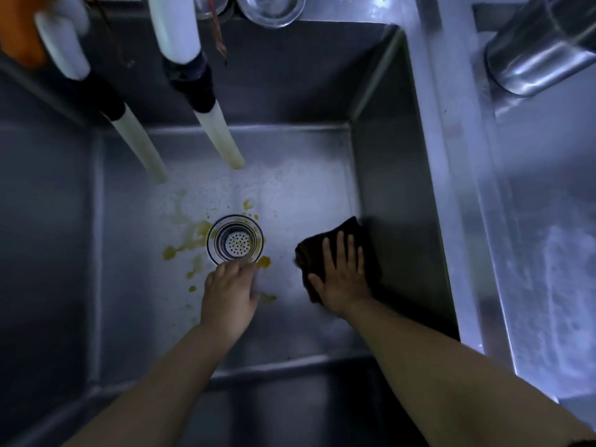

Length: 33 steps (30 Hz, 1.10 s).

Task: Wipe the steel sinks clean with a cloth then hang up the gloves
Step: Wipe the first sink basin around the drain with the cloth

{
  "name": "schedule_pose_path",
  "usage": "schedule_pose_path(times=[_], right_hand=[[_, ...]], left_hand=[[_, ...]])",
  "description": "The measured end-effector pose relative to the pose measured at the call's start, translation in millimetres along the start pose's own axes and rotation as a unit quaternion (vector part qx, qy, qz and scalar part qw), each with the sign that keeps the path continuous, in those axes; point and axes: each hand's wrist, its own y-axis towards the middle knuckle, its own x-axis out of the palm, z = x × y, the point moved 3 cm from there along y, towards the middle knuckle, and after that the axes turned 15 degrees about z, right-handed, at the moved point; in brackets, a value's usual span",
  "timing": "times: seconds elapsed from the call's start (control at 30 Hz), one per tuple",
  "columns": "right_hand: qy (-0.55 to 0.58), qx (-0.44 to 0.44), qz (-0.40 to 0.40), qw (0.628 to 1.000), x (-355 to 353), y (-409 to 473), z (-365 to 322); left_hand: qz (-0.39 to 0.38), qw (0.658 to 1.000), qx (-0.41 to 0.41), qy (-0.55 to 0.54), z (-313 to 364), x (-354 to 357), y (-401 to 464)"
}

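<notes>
My right hand (343, 279) lies flat with fingers spread, pressing the dark cloth (329, 250) onto the floor of the steel sink (396, 175), against its right wall. My left hand (230, 287) holds nothing; its fingers bend downward, the tips at the near rim of the drain strainer (235, 240), among yellow stains (190, 233). Two hoses (219, 133) hang into the sink

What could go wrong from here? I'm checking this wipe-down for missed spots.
The cloth under the right hand sits by the sink's right wall, away from the yellow stains around the drain, so they may get missed or smeared. The left hand could spread residue.
</notes>
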Motion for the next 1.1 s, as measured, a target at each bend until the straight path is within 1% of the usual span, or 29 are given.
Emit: schedule_pose_path(times=[0.1, 0.2, 0.3, 0.43, 0.5, 0.57, 0.7, 0.77, 0.87, 0.97, 1.1], right_hand=[[-0.029, -0.002, -0.067, 0.997, 19.7, -44.3, 3.9], [-0.079, -0.006, -0.145, 0.986, 35.3, -74.0, 8.1], [-0.089, -0.011, -0.169, 0.981, 36.7, -77.3, 6.9], [-0.066, -0.013, -0.138, 0.988, 29.0, -49.3, -0.6], [-0.061, -0.012, -0.117, 0.991, 23.6, -26.3, -7.6], [-0.06, -0.017, -0.1, 0.993, 16.6, -1.3, -17.0], [-0.072, -0.033, -0.056, 0.995, -2.0, 55.0, -35.0], [-0.071, -0.035, -0.034, 0.996, -12.7, 81.4, -44.3], [-0.068, -0.043, -0.01, 0.997, -27.2, 116.6, -53.5], [-0.068, -0.053, 0.014, 0.996, -36.8, 144.5, -56.9], [-0.067, -0.063, 0.044, 0.995, -44.1, 168.9, -58.3]], left_hand=[[-0.013, 0.999, 0.027, 0.02, -4.4, -0.6, -10.1], [-0.021, 0.998, 0.029, 0.053, -19.5, -1.4, -19.5], [-0.03, 0.995, 0.009, 0.092, -45.0, -3.1, -25.7], [-0.043, 0.989, -0.018, 0.139, -83.4, -7.7, -15.3], [-0.079, 0.982, -0.023, 0.169, -95.4, -8.2, -8.3], [-0.095, 0.98, -0.017, 0.172, -99.8, -6.8, -5.0], [-0.093, 0.98, -0.018, 0.175, -92.1, -1.7, -5.1], [-0.079, 0.98, 0.012, 0.18, -85.2, -0.9, -6.8], [-0.032, 0.981, 0.103, 0.159, -74.4, -2.8, -8.1], [-0.067, 0.975, 0.132, 0.167, -71.0, -1.7, -7.7], [-0.105, 0.969, 0.139, 0.177, -68.4, 6.3, -5.0]])
